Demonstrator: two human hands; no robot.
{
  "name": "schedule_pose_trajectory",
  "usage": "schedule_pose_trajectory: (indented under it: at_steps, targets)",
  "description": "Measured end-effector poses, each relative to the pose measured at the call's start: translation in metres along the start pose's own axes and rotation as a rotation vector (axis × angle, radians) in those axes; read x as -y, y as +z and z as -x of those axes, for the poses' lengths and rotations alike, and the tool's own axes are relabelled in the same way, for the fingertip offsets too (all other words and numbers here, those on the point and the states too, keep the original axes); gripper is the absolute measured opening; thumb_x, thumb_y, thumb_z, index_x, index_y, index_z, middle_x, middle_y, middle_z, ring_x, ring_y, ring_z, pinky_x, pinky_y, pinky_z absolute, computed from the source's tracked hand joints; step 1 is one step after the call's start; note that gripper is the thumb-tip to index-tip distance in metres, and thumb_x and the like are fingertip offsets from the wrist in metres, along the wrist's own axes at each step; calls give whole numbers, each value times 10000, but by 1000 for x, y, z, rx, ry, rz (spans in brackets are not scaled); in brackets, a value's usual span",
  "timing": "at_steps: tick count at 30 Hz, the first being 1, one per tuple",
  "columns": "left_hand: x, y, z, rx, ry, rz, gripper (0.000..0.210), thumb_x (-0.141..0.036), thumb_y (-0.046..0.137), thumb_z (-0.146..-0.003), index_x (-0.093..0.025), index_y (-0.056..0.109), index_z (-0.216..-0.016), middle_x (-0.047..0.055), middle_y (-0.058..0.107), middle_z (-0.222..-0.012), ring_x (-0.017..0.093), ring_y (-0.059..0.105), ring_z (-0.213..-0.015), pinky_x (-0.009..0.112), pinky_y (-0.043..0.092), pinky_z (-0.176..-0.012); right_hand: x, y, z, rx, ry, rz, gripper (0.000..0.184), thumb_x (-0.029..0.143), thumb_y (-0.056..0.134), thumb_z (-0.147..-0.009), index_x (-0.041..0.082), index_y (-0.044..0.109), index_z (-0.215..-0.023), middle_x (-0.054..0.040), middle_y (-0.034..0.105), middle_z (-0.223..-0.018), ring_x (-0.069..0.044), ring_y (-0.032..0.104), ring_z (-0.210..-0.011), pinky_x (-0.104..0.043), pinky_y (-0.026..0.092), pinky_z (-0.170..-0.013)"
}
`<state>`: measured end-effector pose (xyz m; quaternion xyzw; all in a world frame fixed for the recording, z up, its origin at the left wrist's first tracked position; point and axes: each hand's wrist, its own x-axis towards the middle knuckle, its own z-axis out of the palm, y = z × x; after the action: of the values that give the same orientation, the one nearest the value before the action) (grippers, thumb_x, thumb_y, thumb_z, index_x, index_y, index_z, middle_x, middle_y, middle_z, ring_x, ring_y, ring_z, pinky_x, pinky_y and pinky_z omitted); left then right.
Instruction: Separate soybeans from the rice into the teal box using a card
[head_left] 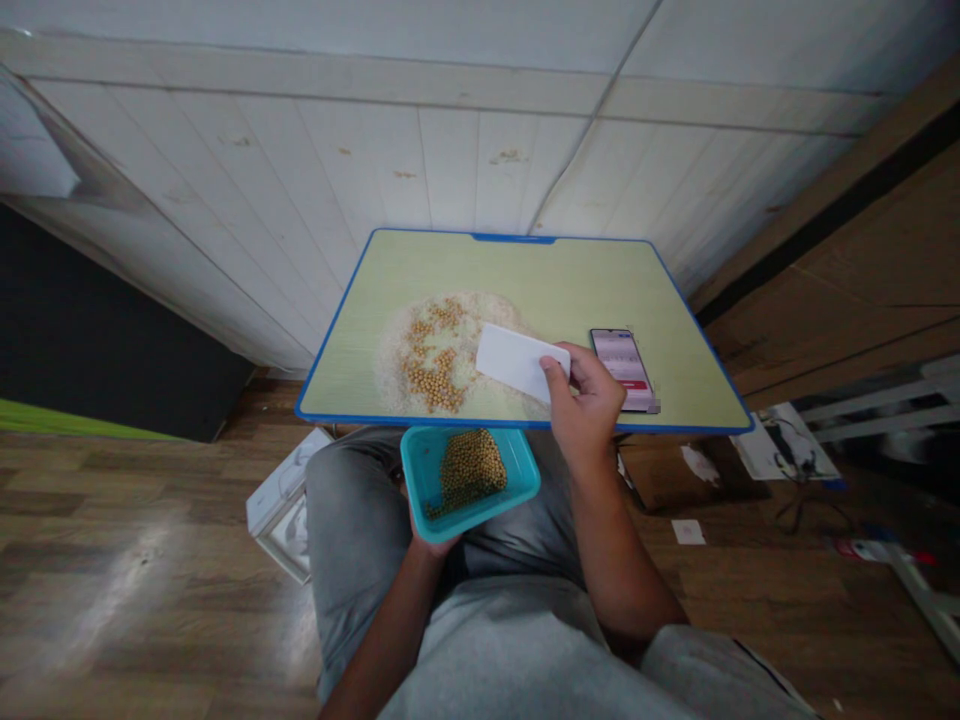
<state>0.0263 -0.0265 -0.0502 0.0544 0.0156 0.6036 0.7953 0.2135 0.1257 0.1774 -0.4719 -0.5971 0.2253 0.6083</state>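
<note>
My right hand pinches a flat white card by its right end, over the table and beside the spilled grains. Pale rice-like grains are spread there, with round tan soybeans lying among them in loose clusters. Under the table's front edge, my left hand supports a turquoise plastic tub from below, its fingers mostly hidden behind the tub. Many more soybeans and some smaller greenish ones lie inside the tub.
The small blue-edged table stands against a white panelled wall. A phone with a lit screen lies at its right. On the floor are a white box at left and a brown carton at right.
</note>
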Motion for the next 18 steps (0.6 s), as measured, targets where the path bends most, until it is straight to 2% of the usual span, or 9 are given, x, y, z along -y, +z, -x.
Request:
schedule_pose_trajectory:
  at_steps: [3,7,11,18]
  targets:
    - [1,2,-1,74,21,-3,830,-603,56,-1092,-189,618,-1541,50,580,-1624,256,585,-1490,473,378,-1295,3,0,0,-4,19,-47,144,355,733,-929,227,777,-977,-9,785,-867,-175,720,-761,-305,581,-671]
    - [1,7,-3,112,25,-4,871,-637,29,-1078,-180,579,-1575,50,548,-1651,266,555,-1519,476,381,-1297,3,2,0,-23,27,-44,154,361,729,-928,226,778,-982,-12,793,-882,-180,731,-791,-308,584,-685]
    - [0,6,-2,135,14,2,843,-630,56,-1082,-186,564,-1586,37,541,-1658,272,534,-1536,501,335,-1324,1,4,-1,32,32,-52,143,352,732,-923,232,782,-983,-9,804,-891,-180,737,-791,-313,592,-701]
    - [-1,-8,0,176,-8,39,810,-577,68,-1088,-162,526,-1611,47,504,-1681,273,482,-1574,495,264,-1350,1,5,-1,82,55,-120,148,361,757,-890,228,786,-949,4,788,-846,-166,723,-753,-291,583,-671]
